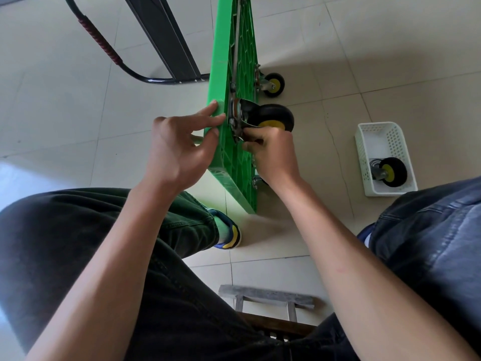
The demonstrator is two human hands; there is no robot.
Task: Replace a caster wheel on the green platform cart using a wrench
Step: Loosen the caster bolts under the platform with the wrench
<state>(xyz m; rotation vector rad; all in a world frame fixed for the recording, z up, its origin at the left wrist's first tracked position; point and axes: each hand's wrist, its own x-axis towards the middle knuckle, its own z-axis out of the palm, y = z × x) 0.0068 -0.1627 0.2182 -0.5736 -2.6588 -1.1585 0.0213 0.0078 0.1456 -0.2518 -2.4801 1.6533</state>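
Caster wheel (272, 118) on the underside of my green platform cart (235, 157), which stands on edge on the tiled floor (390, 61) ahead of my knees.

My right hand (273, 155) curls at the caster's metal plate, fingertips pinching at its near corner; what they pinch is too small to tell. My left hand (179, 147) is spread loosely, fingertips touching the cart's left edge. Another caster (273, 84) sits farther along the deck. To the right, a white basket (364, 142) holds a loose wheel (391, 171). The cart's black handle (104, 45) lies far left.
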